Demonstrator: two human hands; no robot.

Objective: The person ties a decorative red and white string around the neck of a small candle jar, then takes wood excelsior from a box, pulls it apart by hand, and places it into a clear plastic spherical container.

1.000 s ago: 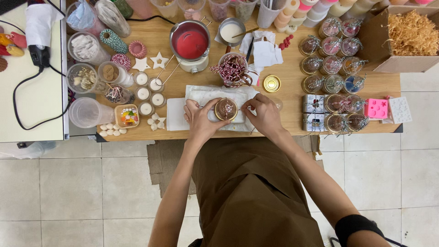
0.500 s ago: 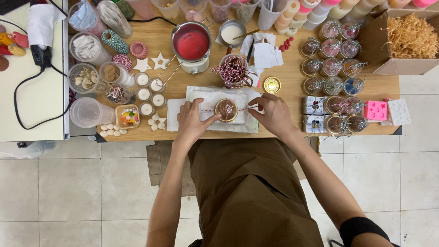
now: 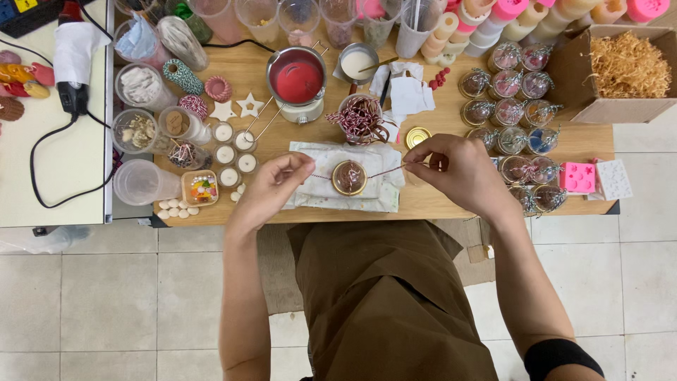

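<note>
A small round gold-rimmed tin candle sits on a white cloth at the wooden table's front edge. A red-and-white twine runs across the tin's top, pulled taut to both sides. My left hand pinches the twine's left end just left of the tin. My right hand pinches the right end, farther from the tin. Both hands hover low over the cloth and table.
Behind the tin stand a cup of twine pieces, a pot of red wax and a small gold lid. Several tied jar candles fill the right, with a box of shredded straw. Tealights and tubs lie left.
Both hands were cupped close around the tin; they have since moved apart, left hand leftward and right hand rightward, drawing the twine out straight across the tin.
</note>
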